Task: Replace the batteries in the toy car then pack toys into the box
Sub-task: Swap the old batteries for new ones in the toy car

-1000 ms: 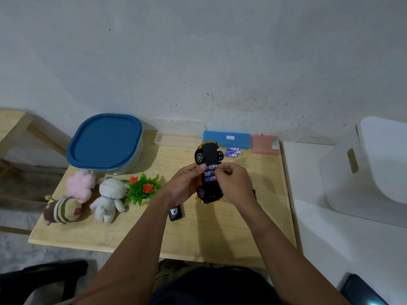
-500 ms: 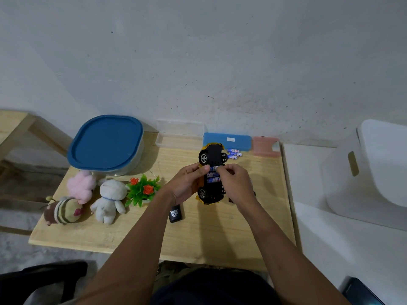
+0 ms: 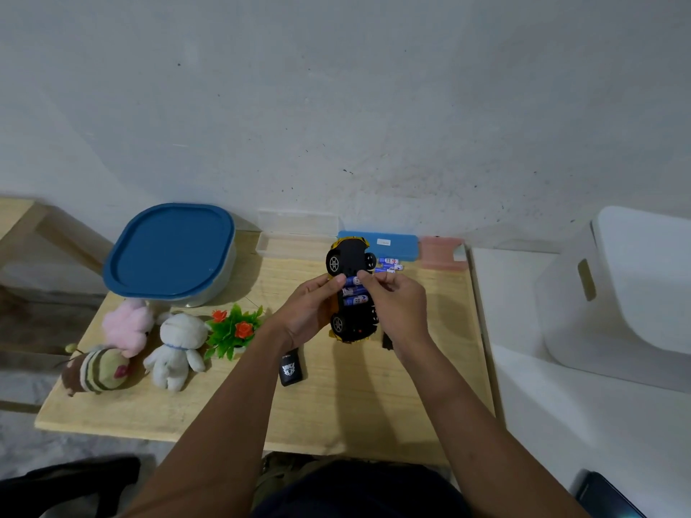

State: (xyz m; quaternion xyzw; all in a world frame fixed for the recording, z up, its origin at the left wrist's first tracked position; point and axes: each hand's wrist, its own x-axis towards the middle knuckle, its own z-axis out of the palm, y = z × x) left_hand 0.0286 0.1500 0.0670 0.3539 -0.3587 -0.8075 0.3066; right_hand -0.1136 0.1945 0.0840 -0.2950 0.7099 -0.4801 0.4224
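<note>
1. The toy car sits upside down at the centre of the frame, held just above the pale wooden tabletop; its flat black underside faces up, with a yellow body edge showing at both ends.
2. The left hand cups the car's left side, its fingers curled and clamped on the chassis, thumb tip at the open battery bay.
3. The right hand grips the car's right side, thumb and forefinger pinched together on the topmost battery.
4. Three small cylindrical batteries with blue and white labels lie side by side in the bay.
5. More loose batteries of the same kind lie on the wood just right of the car's far end.
6. At the upper left of the tabletop stands a rounded-square plastic box with a smooth blue lid.
7. Along the wall edge lie a clear shallow tray, a flat blue case and a pink piece.
8. At the left are soft plush toys: a fluffy pink one, a white one and a striped brown one, beside a small plastic plant with orange flowers.
9. A small black remote with a white emblem lies below the left wrist.
</note>
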